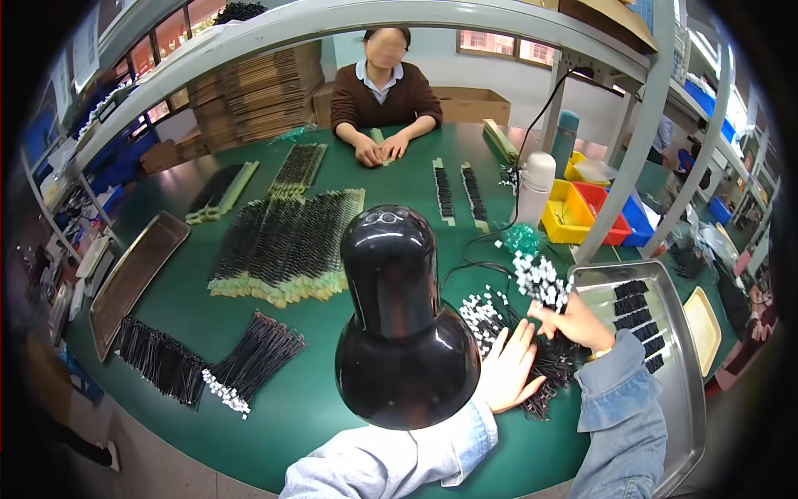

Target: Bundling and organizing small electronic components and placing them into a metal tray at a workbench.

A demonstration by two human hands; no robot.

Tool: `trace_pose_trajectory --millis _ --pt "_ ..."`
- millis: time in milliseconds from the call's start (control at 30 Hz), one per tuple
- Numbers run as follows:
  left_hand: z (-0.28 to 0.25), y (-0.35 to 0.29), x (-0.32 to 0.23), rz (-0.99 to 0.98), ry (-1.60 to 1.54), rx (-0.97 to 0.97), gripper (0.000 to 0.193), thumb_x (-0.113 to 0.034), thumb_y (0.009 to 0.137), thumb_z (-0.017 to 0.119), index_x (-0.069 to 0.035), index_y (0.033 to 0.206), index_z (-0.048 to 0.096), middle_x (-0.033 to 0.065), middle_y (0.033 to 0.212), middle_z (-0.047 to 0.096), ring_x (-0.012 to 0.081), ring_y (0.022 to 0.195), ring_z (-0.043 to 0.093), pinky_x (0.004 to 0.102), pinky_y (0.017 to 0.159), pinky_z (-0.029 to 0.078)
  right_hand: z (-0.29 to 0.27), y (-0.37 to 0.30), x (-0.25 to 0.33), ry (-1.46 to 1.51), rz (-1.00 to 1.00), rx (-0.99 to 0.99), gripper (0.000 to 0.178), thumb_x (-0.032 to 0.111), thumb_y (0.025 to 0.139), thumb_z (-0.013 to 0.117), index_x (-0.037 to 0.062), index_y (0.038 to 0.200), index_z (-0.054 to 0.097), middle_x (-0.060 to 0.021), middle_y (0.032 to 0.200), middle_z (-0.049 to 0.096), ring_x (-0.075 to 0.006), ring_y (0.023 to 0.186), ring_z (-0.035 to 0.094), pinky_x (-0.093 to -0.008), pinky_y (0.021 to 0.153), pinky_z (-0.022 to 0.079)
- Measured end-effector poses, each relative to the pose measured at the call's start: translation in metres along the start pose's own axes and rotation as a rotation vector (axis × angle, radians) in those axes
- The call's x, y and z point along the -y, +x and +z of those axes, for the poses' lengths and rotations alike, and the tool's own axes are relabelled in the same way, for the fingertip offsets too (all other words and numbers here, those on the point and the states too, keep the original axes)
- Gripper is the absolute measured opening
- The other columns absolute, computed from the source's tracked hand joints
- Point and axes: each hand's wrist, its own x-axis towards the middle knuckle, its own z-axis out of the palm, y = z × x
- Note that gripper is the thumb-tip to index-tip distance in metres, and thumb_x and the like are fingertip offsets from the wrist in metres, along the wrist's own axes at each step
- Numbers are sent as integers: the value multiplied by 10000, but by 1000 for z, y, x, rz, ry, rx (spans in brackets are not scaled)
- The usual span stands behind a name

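My right hand [578, 323] is closed around a bundle of short black cables with white connectors [542, 281], the white ends fanned out above the fist. Just left of it, my left hand [509, 370] lies with fingers stretched out against a pile of similar black cables [550, 370]. More white connectors [482, 318] from that pile show beyond my left fingertips. Both hands are over the green table [299, 445]. A black lamp head [391, 324] hangs in the middle of the view and hides part of the table left of my left hand.
A metal tray [677, 407] with black pieces stands right of my right arm. Bundled cables [258, 358] lie at left, near another tray [137, 279]. Strips with black parts [283, 241] cover the middle left. A co-worker [386, 91] sits opposite. Bins [568, 212] and bottles [536, 187] stand back right.
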Motion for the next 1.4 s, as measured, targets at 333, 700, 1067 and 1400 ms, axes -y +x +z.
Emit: trace_pose_trajectory --millis 333,700,1067,1400 --pt "18 -2 8 -19 101 60 618 -482 765 456 47 1084 475 201 1047 514 318 1062 442 464 980 212 -5 -3 32 234 -110 -229 137 121 807 541 0 864 511 -7 609 492 -77 484 453 -251 524 447" --pt "11 -2 4 1 52 39 595 -426 764 484 43 1129 446 193 1180 432 292 1175 338 460 998 180 -14 -5 18 -255 -114 -228 144 123 798 551 -14 838 530 -26 618 533 -100 528 514 -233 526 435" --pt "13 -4 5 -16 69 39 562 -419 769 481 36 1100 478 193 1142 460 308 1167 339 459 997 184 -26 -12 30 48 -147 -230 138 64 812 521 -14 923 494 -42 725 517 -111 599 516 -257 574 466" --pt "11 -3 4 -22 72 52 550 -419 775 475 33 1088 490 192 1133 469 306 1159 348 464 998 179 -34 -21 38 225 -124 -301 145 91 826 507 6 943 504 -19 671 509 -101 614 522 -227 580 445"
